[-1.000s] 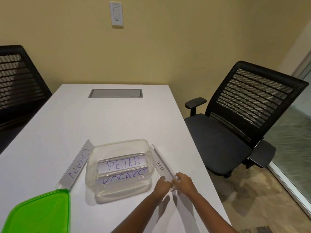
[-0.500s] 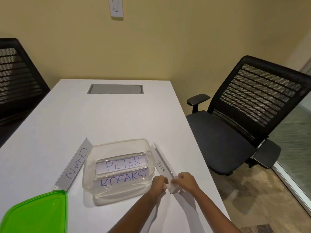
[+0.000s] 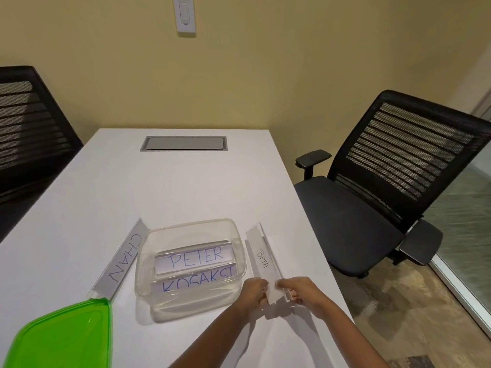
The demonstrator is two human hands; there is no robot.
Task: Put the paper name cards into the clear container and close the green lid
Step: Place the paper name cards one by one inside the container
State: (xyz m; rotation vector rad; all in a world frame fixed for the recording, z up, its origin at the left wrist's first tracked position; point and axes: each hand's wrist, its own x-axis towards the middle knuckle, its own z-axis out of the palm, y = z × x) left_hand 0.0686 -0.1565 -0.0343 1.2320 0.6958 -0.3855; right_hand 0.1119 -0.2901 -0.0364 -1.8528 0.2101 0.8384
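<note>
The clear container (image 3: pixel 240 251) stands lidless on the white table (image 3: pixel 186 187). Inside lie two name cards, PETER (image 3: pixel 195 258) and KOSAKST (image 3: pixel 199 281). A folded card marked BETA (image 3: pixel 261 257) lies just right of the container. My left hand (image 3: pixel 253 292) and my right hand (image 3: pixel 300 290) both pinch its near end, which is slightly raised. Left of the container lies a card marked CHAN (image 3: pixel 123 262). The green lid (image 3: pixel 61 338) rests flat at the near left corner, partly cut off by the frame.
A grey cable hatch (image 3: pixel 183 143) is set into the table's far end. A black mesh office chair (image 3: pixel 377 197) stands close to the table's right edge, another chair (image 3: pixel 29 128) at the left. The yellow wall runs behind the table.
Both hands stayed on the BETA card's near end and drew it slightly toward me; the end now lifts off the table. The view tilted down a little.
</note>
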